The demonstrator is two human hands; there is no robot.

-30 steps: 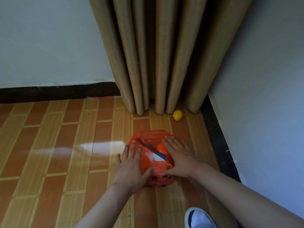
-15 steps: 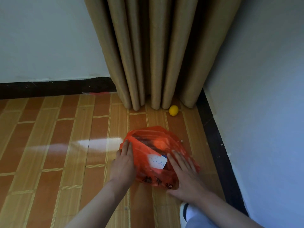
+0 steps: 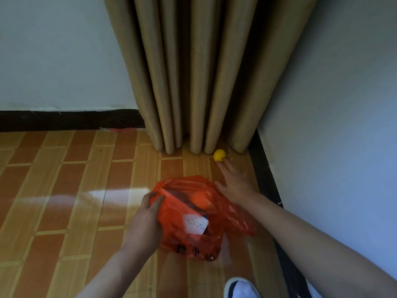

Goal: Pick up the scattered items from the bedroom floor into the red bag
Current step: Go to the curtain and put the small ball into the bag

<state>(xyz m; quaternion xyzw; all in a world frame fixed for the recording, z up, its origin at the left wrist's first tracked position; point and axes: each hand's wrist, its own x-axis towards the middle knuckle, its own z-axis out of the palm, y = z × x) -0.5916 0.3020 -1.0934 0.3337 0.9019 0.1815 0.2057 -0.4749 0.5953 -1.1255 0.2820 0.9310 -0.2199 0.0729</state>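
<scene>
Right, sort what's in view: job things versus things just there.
Job:
- red bag, gripped by left hand
- yellow ball, right hand reaching for it
- orange ball and white packet in the bag

Just there:
- curtain
- black skirting
- shoe

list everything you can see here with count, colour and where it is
red bag: 1, red-orange plastic, on the floor, centre
orange ball: 1, orange, inside the bag
white card: 1, white with blue dots, inside the bag
yellow ball: 1, yellow, on the floor at the curtain's foot
curtain: 1, tan, in the corner
shoe: 1, white, bottom edge
left hand: holds the bag's left edge
right hand: open, fingertips by the yellow ball
</scene>
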